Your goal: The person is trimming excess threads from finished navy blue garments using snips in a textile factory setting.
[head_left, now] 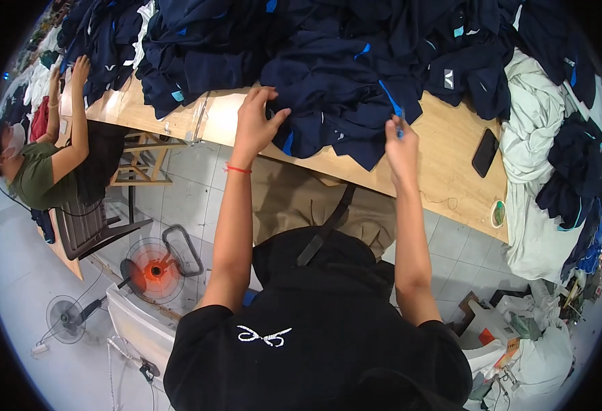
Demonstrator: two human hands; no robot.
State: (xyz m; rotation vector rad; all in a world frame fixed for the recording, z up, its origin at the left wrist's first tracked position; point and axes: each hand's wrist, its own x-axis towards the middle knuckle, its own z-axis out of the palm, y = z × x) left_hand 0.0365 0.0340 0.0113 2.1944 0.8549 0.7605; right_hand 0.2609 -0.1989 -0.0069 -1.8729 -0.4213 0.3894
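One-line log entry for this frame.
left hand: spread, at navy garment; right hand: closed on something blue; black phone: on table

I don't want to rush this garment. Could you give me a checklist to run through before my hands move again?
1. Navy garment on the table between both hands: ok.
2. Garment smoothed flat: not ok; it lies rumpled, with folds across it.
3. Left hand near the garment's left side, open: ok; whether it presses on the cloth, cannot tell.
4. Small blue item in the right hand identified: cannot tell; too little of it shows.
5. Phone apart from the garment: ok; it lies on bare wood to the right.
6. Co-worker's hand away from yours: ok, far to the left.
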